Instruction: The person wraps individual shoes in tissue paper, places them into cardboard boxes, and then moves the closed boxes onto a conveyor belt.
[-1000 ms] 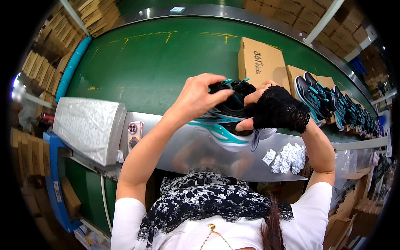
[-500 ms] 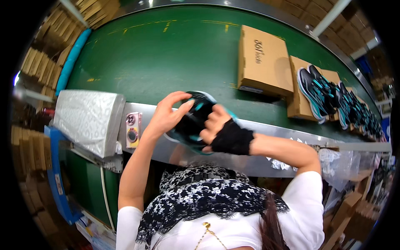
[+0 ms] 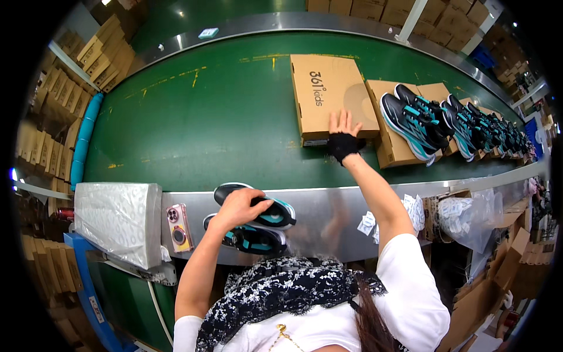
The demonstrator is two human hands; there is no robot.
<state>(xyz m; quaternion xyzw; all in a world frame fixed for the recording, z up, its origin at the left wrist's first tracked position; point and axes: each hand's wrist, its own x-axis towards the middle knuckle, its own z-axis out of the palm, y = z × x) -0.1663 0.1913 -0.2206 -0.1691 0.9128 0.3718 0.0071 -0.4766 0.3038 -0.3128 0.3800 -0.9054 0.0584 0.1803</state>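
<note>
Here, a closed box (image 3: 319, 97) — contents hidden — under the right hand (image 3: 345, 130), fingers spread; left hand (image 3: 239, 208) curled around a shoe (image 3: 278, 216).

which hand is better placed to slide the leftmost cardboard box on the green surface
Probably the right: the right hand rests on that cardboard box, fingers spread, while the left hand is on a sneaker, well away from the box.

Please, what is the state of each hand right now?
Left hand: partly curled over a black-and-teal sneaker; firm grip cannot be told.
Right hand: open, spread on the brown cardboard shoebox.
</note>
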